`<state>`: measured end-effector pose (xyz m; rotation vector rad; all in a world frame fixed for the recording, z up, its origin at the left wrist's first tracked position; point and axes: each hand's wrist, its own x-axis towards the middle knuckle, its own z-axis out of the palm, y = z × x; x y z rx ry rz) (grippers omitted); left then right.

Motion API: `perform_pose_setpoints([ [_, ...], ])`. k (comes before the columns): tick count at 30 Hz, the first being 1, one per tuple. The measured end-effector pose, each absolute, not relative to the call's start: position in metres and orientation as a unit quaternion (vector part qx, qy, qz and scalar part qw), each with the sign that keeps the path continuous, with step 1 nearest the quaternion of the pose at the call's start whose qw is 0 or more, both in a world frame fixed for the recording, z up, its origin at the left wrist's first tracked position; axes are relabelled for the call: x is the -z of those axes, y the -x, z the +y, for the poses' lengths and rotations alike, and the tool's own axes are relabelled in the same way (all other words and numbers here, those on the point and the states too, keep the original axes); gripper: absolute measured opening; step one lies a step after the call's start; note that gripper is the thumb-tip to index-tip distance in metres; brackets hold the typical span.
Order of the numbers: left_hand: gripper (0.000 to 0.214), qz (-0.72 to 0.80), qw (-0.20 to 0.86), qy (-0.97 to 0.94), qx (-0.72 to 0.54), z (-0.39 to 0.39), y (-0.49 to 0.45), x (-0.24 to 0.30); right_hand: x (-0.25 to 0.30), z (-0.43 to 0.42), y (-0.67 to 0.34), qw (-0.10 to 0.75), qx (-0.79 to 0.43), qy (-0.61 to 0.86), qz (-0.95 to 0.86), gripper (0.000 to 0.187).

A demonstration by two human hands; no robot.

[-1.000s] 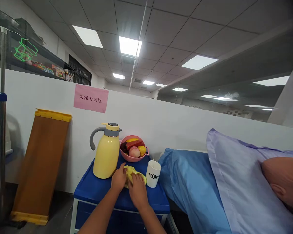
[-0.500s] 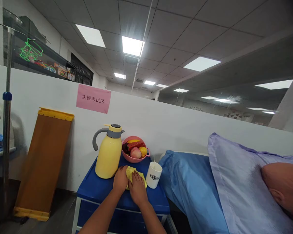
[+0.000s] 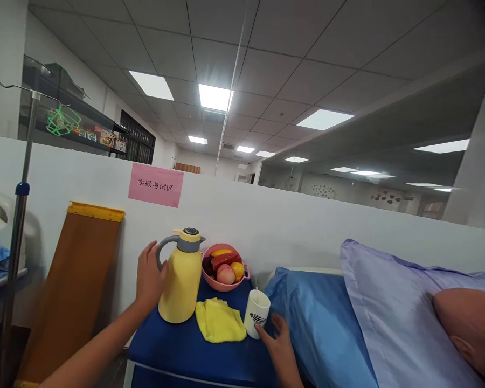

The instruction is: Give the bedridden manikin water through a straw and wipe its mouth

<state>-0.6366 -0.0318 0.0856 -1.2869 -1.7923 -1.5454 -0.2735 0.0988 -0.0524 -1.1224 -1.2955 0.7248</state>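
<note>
A yellow thermos jug (image 3: 182,281) with a grey handle stands on a blue bedside cabinet (image 3: 178,353). My left hand (image 3: 149,279) is at the jug's handle, fingers spread and curling toward it, not closed round it. My right hand (image 3: 280,339) rests open on the cabinet top, fingertips touching the base of a white mug (image 3: 256,313). Between jug and mug lies a folded yellow cloth (image 3: 220,320), with neither hand on it. A pink bowl of fruit (image 3: 225,267) sits behind it by the wall.
A bed with blue sheet (image 3: 319,318) and lilac pillow (image 3: 392,318) adjoins the cabinet on the right; a mannequin head (image 3: 471,323) lies on the pillow. A brown board with yellow edges (image 3: 75,291) leans on the white partition. An IV pole (image 3: 18,226) stands far left.
Both hands have left the yellow cloth, which now lies flat. The left hand moved up to the jug's handle; the right moved right to the mug. The view tilted down slightly.
</note>
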Motion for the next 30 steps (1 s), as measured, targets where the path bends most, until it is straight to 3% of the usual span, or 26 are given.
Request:
perform_pose_setpoints([
  [2,0.047,-0.698,0.153,0.445,0.540,-0.019,0.653,-0.103,0.047,0.111,0.290,0.614,-0.314,0.474,-0.546,0.080],
  [5,0.039,-0.732,0.057,0.452,0.506,0.001,0.670,-0.115,0.039,0.123,0.312,0.620,-0.323,0.460,-0.547,0.075],
  [8,0.016,-0.748,0.047,0.450,0.486,0.012,0.677,-0.120,0.033,0.130,0.321,0.630,-0.323,0.461,-0.535,0.068],
  [10,0.018,-0.762,0.045,0.439,0.474,0.014,0.677,-0.125,0.029,0.129,0.322,0.636,-0.319,0.459,-0.531,0.064],
  [13,0.030,-0.775,0.052,0.433,0.458,0.013,0.670,-0.134,0.023,0.114,0.322,0.640,-0.314,0.446,-0.542,0.058],
  [20,0.033,-0.768,0.102,0.490,0.398,-0.005,0.630,-0.173,-0.016,0.039,0.327,0.616,-0.324,0.380,-0.609,0.039],
  [30,0.029,-0.685,0.223,0.652,0.237,-0.091,0.565,-0.288,-0.064,-0.076,0.352,0.602,-0.370,0.312,-0.635,0.044],
])
